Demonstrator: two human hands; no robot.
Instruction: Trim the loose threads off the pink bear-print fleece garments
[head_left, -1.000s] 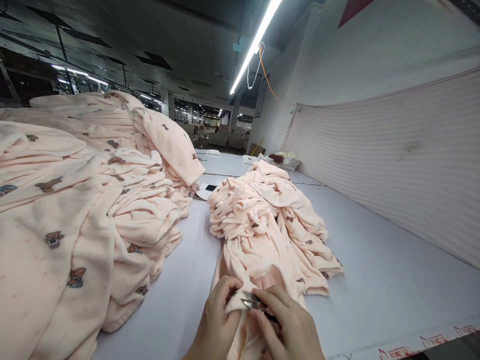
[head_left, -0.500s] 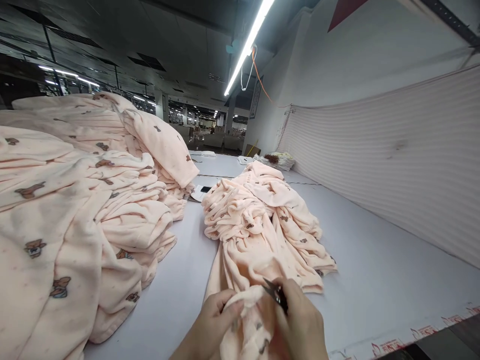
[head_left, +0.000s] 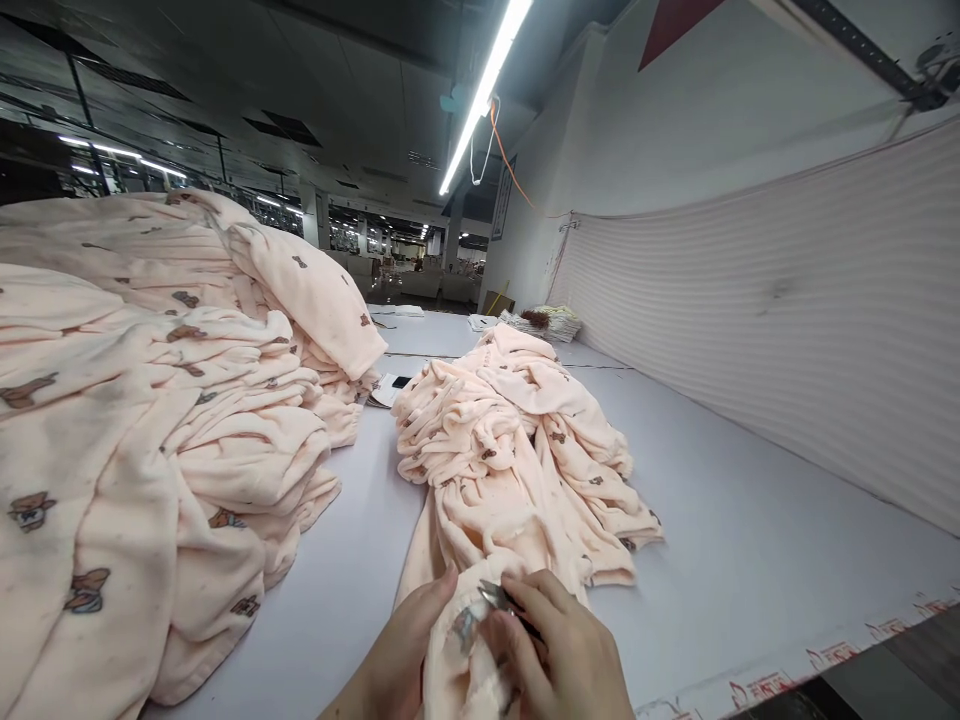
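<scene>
A peach fleece garment with small bear prints lies bunched on the table, its near end raised between my hands. My left hand grips the fabric edge from the left, thumb on top and fingers partly hidden beneath. In my right hand is a pair of thread snips, dark with bright metal tips. The tips point left and lie against the fabric beside a bluish print. My right fingers are curled round the snips, hiding most of their body.
A tall heap of the same peach fleece covers the table's left side. Papers with a dark object lie beyond the garment, and stacked labels or cloths sit farther back. A striped cloth hangs along the right wall.
My right hand has turned and moved left, bringing the snips' tips down to the fabric. My left hand has shifted slightly left, still gripping the garment. The view has swung a little right.
</scene>
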